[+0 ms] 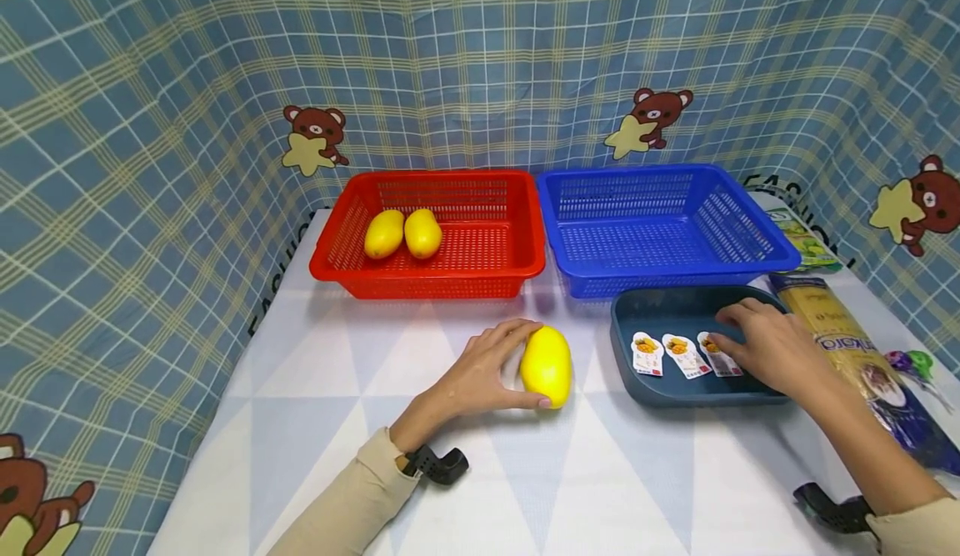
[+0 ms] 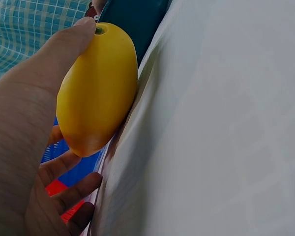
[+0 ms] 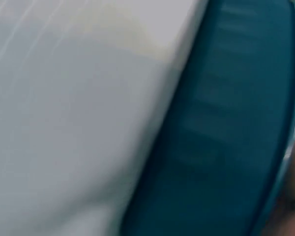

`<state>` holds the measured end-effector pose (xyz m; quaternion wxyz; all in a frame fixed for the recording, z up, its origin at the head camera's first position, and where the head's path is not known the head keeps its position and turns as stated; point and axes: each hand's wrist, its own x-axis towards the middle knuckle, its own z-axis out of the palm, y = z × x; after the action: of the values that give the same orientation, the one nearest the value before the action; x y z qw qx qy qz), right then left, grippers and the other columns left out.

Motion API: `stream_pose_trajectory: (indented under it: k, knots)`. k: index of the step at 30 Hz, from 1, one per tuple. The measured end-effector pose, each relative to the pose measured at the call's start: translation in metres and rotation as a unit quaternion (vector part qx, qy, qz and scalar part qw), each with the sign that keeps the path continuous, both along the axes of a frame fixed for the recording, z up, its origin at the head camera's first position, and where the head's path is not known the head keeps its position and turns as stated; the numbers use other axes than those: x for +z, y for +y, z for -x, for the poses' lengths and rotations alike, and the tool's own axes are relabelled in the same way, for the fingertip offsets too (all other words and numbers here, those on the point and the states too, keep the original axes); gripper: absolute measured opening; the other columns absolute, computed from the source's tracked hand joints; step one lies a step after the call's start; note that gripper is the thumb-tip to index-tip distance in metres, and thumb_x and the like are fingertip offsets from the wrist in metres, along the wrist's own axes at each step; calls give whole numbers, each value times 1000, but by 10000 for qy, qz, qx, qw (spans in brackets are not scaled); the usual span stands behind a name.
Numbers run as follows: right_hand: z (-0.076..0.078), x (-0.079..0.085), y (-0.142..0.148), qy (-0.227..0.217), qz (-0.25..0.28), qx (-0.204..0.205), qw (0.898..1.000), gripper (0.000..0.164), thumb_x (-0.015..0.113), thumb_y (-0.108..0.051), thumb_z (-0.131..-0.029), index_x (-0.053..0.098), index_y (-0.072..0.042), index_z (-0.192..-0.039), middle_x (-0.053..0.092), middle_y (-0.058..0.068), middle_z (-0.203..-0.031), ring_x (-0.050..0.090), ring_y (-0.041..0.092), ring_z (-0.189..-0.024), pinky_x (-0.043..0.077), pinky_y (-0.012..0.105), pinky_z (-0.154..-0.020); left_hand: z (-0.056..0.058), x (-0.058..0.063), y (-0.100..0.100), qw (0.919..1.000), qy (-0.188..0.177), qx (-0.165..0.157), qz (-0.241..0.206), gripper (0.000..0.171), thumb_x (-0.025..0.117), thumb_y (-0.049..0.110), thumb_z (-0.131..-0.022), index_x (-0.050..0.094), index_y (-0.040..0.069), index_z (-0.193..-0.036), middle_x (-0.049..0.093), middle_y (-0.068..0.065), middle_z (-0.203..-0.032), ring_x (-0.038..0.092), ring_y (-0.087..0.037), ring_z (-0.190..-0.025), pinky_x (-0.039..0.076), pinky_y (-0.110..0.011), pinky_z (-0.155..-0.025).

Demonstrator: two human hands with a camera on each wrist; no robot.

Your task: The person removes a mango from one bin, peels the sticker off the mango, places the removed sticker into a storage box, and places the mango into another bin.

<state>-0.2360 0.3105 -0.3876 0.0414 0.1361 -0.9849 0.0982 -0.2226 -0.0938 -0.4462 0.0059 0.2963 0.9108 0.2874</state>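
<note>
My left hand point(image 1: 487, 373) holds a yellow mango point(image 1: 547, 367) on the table, thumb at its near end and fingertips at its far end. In the left wrist view the thumb lies by the stem end of the mango point(image 2: 98, 91), while other fingers spread apart. My right hand point(image 1: 768, 348) reaches into a dark teal tray point(image 1: 701, 399), with a gap between thumb and fingers. Its thumb overlaps the rightmost of three small white picture cards point(image 1: 680, 356); contact is unclear. The right wrist view is blurred, showing the tray's outer wall point(image 3: 211, 128).
Behind stand a red basket point(image 1: 431, 286) with two yellow mangoes point(image 1: 403, 233) and a blue basket point(image 1: 678, 271). At the right lie a gold-and-blue packet point(image 1: 847, 339), a green packet point(image 1: 806, 243) and small wrapped lollipops point(image 1: 911, 364). A plaid cloth point(image 1: 480, 64) hangs behind.
</note>
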Motion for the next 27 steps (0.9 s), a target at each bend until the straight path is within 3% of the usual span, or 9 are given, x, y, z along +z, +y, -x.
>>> stream_pose_trajectory:
  k: [10,13,18,27]
  knots:
    - [-12,19,-25,259,861,606,9941,37,74,-19,-92,66,4,-120,61,24,-116,59,43,-105,48,61,-82,-2,-1,-2,10000,-27,3,-38,105,75,74,-70,33,32,-156,33,7,-157,34,-15,-140,35,-41,-105]
    - [-14,24,-33,331,981,812,9913,39,75,-19,-90,66,3,-121,61,25,-120,55,45,-110,42,65,-87,-2,1,-1,10000,-36,6,-29,106,75,74,-69,32,32,-156,32,8,-157,33,-15,-141,35,-41,-106]
    - [-18,32,-48,121,1148,1118,9870,45,75,-23,-91,63,1,-128,57,27,-130,46,49,-123,29,70,-95,-3,1,-1,10000,7,-14,-16,106,76,73,-70,32,31,-157,32,7,-158,33,-16,-141,35,-42,-106]
    - [-24,41,-84,-343,1242,1343,9825,51,73,-35,-92,62,-7,-133,54,20,-137,42,43,-129,29,68,-100,-3,-1,-1,10000,94,-6,0,107,73,76,-70,32,30,-157,33,5,-158,32,-15,-142,36,-41,-105]
